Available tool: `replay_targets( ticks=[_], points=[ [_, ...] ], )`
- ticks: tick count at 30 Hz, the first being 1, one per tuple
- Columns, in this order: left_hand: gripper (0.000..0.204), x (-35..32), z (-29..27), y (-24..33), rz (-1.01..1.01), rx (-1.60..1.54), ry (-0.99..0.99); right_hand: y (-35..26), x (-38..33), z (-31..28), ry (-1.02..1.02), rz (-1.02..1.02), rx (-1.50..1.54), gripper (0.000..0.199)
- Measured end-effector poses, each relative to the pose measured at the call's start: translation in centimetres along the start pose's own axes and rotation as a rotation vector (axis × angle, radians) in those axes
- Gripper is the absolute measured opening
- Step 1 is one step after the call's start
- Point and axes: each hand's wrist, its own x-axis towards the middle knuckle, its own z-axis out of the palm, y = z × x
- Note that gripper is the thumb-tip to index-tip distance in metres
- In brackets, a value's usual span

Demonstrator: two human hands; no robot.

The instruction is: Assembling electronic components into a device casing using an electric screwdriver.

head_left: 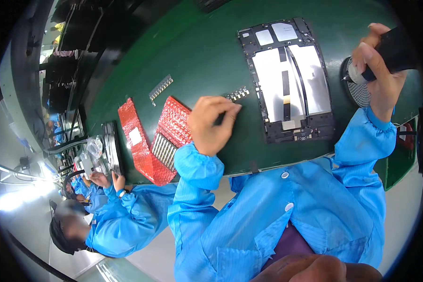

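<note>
My left hand (214,123) is held over the table in a pinch, thumb and fingertips together. Whatever is between them is too small to make out. Just beyond its fingertips lies a strip of small metal parts (238,94). To the right rests an opened tablet-like device (286,84), with a black frame, silvery plates and a dark cable down its middle. My right hand (381,77) grips a black, thick-handled tool (395,52) with a pale collar; its exact kind does not show. Close to this tool sits a round grey perforated disc (358,94).
Red bubble wrap (174,117) lies left of my left hand, with a row of metal strips (164,150) on it. Another strip of small parts (160,88) lies beyond. At the far left a co-worker in blue (127,221) handles things beside black trays (111,148).
</note>
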Motion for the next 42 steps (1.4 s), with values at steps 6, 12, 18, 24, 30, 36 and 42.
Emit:
replay_targets(
  ticks=[6, 12, 18, 24, 30, 36, 42],
  points=[
    [0.022, -0.5, 5.8, 4.1, 0.504, -0.190, -0.142, -0.2, 0.7, -3.6, 0.110, 0.029, -0.019, 0.035],
    [0.016, -1.1, 8.4, 6.2, 0.766, -0.106, -0.288, -0.1, 0.9, -3.6, 0.214, 0.076, -0.017, 0.035],
    [0.017, -0.6, 9.1, 6.6, 0.704, 0.003, -0.284, -1.0, 1.5, -2.1, 0.311, 0.154, -0.015, 0.036],
    [0.013, -0.6, 9.3, 6.8, 0.749, -0.003, -0.350, 1.2, 2.4, -0.6, 0.016, -0.161, 0.664, 0.035],
    [0.010, -0.7, 9.5, 7.2, 0.714, 0.005, -0.335, -0.8, 2.0, -0.5, 0.282, 0.182, 0.157, 0.039],
    [0.010, -0.4, 11.3, 9.7, 0.561, 0.153, -0.342, 2.8, 0.9, -3.2, 0.327, 0.062, 0.143, 0.039],
    [0.012, -0.2, 12.8, 9.7, 0.579, 0.153, -0.321, 4.9, 2.2, -2.7, 0.044, -0.576, 1.264, 0.039]
  ],
)
